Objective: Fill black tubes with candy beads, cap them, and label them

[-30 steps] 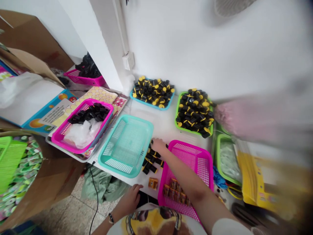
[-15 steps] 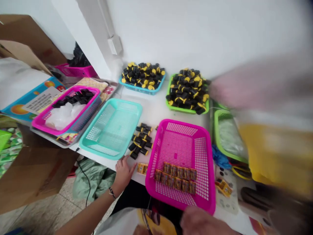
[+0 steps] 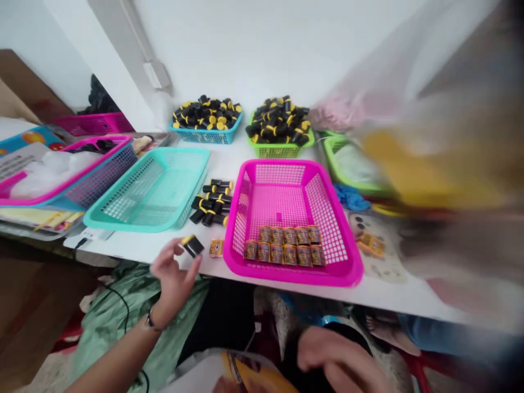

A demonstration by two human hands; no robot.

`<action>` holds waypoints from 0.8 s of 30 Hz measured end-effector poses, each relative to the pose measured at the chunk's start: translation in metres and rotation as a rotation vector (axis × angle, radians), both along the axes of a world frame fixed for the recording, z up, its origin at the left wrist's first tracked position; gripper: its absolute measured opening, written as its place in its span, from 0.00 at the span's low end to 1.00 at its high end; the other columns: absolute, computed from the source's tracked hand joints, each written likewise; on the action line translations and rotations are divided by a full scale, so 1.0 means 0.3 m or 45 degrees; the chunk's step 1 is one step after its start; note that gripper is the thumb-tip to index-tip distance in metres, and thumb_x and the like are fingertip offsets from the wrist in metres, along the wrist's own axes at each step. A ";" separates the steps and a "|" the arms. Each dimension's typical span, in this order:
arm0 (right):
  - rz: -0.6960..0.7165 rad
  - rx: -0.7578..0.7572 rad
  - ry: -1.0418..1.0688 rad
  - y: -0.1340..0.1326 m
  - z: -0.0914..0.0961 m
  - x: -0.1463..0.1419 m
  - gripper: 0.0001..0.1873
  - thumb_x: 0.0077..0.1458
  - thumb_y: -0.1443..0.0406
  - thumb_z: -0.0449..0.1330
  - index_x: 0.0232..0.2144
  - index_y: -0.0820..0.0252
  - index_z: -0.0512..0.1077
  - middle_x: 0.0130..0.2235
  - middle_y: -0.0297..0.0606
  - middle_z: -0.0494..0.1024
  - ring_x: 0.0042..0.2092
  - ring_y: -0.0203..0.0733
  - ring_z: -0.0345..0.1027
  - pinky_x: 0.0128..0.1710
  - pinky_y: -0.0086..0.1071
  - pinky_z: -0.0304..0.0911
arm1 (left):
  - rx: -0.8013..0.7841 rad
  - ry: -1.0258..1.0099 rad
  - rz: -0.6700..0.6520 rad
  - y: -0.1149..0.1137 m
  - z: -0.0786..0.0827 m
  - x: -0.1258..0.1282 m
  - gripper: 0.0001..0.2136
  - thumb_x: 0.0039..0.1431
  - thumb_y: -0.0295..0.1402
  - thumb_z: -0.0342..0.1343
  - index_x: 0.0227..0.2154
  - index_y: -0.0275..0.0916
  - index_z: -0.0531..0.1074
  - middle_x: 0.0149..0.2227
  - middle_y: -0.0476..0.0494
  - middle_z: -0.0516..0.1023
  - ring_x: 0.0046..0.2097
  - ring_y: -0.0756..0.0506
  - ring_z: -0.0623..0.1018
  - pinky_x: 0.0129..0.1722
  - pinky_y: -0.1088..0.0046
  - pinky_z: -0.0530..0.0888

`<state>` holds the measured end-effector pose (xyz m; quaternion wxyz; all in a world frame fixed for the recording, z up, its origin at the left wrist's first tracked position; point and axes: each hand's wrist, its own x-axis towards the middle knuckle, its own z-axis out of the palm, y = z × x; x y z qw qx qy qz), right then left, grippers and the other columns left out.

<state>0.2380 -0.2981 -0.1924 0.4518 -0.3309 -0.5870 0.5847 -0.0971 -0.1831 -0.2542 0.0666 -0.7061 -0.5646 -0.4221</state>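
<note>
Front edge of the table point(image 3: 135, 248), left of centre: left hand point(image 3: 174, 278) has a black cylinder with yellow end point(image 3: 192, 246) in a narrow fingertip pinch, just above the table. Right hand point(image 3: 338, 357) is blurred and curled below the table edge; cannot tell if it holds anything.

Risk: the cylinder is small and round, so a loose pinch could drop it, and it could roll off the edge onto the green cloth point(image 3: 123, 311) below. A knock could also spread the loose cylinder pile point(image 3: 210, 203) between the teal basket point(image 3: 176, 151) and magenta basket point(image 3: 295, 277). Gold packet point(image 3: 216, 248) lies near the edge, just beside the magenta basket.

Versus earlier frame: left hand was open, flat on the table, holding nothing; now raised with the cylinder.
</note>
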 end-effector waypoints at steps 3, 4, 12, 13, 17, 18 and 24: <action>-0.160 -0.273 0.111 -0.049 -0.017 -0.144 0.18 0.62 0.58 0.60 0.54 0.39 0.68 0.48 0.38 0.76 0.43 0.40 0.72 0.41 0.33 0.69 | 0.117 0.099 -0.496 -0.148 0.058 0.059 0.13 0.64 0.48 0.53 0.45 0.47 0.66 0.36 0.49 0.76 0.37 0.47 0.74 0.42 0.67 0.72; -0.157 -0.291 0.145 -0.062 -0.026 -0.187 0.25 0.58 0.57 0.63 0.57 0.39 0.65 0.52 0.39 0.73 0.45 0.41 0.71 0.41 0.33 0.70 | 0.129 0.156 -0.670 -0.192 0.082 0.084 0.12 0.63 0.48 0.55 0.42 0.48 0.69 0.34 0.51 0.78 0.36 0.48 0.74 0.43 0.70 0.72; -0.462 -0.202 -0.151 -0.161 -0.063 -0.304 0.18 0.57 0.54 0.63 0.48 0.52 0.75 0.44 0.39 0.80 0.46 0.41 0.74 0.50 0.32 0.68 | 0.003 0.220 -1.049 -0.236 0.163 0.112 0.09 0.68 0.35 0.51 0.47 0.44 0.72 0.52 0.42 0.78 0.53 0.46 0.75 0.53 0.67 0.73; -0.534 -0.201 -0.149 -0.177 -0.076 -0.297 0.19 0.56 0.53 0.64 0.48 0.52 0.75 0.43 0.39 0.80 0.45 0.41 0.74 0.49 0.31 0.68 | -0.018 0.197 -0.914 -0.199 0.144 0.093 0.11 0.70 0.32 0.48 0.49 0.41 0.72 0.53 0.38 0.76 0.55 0.45 0.75 0.54 0.64 0.73; -0.748 -0.257 -0.109 -0.246 -0.145 -0.257 0.21 0.51 0.50 0.66 0.45 0.53 0.77 0.39 0.39 0.82 0.41 0.41 0.77 0.44 0.29 0.71 | -0.109 0.294 -0.659 -0.023 0.065 0.033 0.13 0.69 0.29 0.48 0.52 0.35 0.71 0.57 0.32 0.72 0.59 0.39 0.72 0.57 0.51 0.71; -0.779 -0.284 -0.115 -0.262 -0.160 -0.247 0.22 0.50 0.49 0.67 0.44 0.53 0.78 0.38 0.39 0.83 0.40 0.42 0.77 0.43 0.28 0.72 | -0.128 0.338 -0.633 0.011 0.053 0.027 0.13 0.68 0.30 0.51 0.53 0.35 0.70 0.57 0.33 0.72 0.58 0.38 0.73 0.57 0.50 0.71; -0.886 -0.257 -0.225 -0.319 -0.193 -0.207 0.26 0.46 0.46 0.68 0.42 0.55 0.80 0.37 0.41 0.84 0.39 0.46 0.79 0.41 0.29 0.74 | -0.206 0.577 -0.635 0.045 0.078 0.019 0.12 0.66 0.32 0.56 0.49 0.35 0.72 0.51 0.39 0.76 0.51 0.41 0.77 0.53 0.53 0.74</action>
